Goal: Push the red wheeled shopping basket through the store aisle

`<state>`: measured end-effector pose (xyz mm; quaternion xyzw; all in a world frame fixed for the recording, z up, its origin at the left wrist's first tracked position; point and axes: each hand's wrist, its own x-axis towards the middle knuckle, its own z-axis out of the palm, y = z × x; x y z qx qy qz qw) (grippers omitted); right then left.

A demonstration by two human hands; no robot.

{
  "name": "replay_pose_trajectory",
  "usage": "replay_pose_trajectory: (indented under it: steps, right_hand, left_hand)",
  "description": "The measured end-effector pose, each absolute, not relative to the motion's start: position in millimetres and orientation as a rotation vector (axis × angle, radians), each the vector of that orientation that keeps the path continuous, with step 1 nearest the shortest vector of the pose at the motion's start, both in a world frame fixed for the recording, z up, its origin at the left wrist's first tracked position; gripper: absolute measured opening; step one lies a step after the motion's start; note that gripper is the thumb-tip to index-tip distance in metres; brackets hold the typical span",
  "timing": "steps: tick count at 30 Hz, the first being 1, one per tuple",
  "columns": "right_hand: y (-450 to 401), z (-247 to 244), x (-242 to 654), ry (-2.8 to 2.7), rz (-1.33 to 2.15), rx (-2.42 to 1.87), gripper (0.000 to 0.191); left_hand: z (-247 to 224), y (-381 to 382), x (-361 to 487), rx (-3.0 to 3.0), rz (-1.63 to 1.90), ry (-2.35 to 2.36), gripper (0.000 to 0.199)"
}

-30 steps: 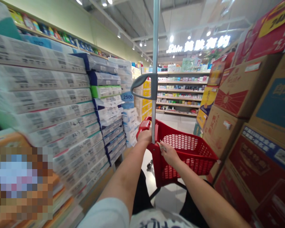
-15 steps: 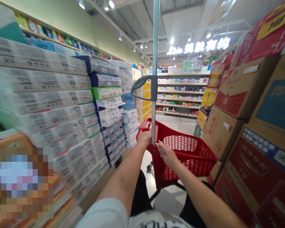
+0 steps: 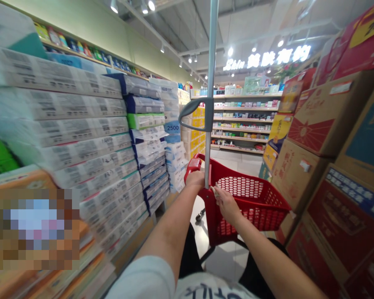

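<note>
A red plastic shopping cart (image 3: 252, 211) with perforated basket walls stands right in front of me. My left hand (image 3: 195, 179) is closed on the cart's red edge, left of a tall metal pole (image 3: 208, 158) with a grey loop handle (image 3: 195, 114). On the pole's other side, my right hand (image 3: 227, 204) is at the cart's near rim with its fingers curled together. Something small and pale shows at those fingertips; I cannot make out what it is.
Tall stacks of wrapped paper packs (image 3: 90, 124) line the left side. Cardboard cartons (image 3: 318, 120) are piled on the right, close to the basket. Shelves of small goods (image 3: 243, 118) cross the far end of the tiled aisle.
The whole view has shifted a little, so the cart, pole and both hands appear slightly farther right. Both hands keep the same places on the cart.
</note>
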<state>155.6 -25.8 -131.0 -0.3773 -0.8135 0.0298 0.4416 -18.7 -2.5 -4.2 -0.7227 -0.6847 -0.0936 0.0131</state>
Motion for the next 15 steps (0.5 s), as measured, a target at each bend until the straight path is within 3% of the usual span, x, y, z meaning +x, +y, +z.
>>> replay_pose_trajectory:
  steps: [5, 11, 15]
  right_hand:
    - [-23.0, -137.9, 170.5, -1.948, 0.057, -1.181, 0.043]
    - [-23.6, -132.6, 163.0, -2.012, 0.173, -1.008, 0.044]
    - [-18.8, -139.9, 173.2, -1.951, 0.19, -1.144, 0.039]
  left_hand:
    - [-3.6, 0.8, -20.5, -2.249, -0.356, -2.18, 0.043]
    - [-2.7, -1.6, -23.2, -2.237, -0.366, -2.184, 0.042]
    - [-2.0, -1.9, -28.0, -2.234, -0.397, -2.19, 0.04]
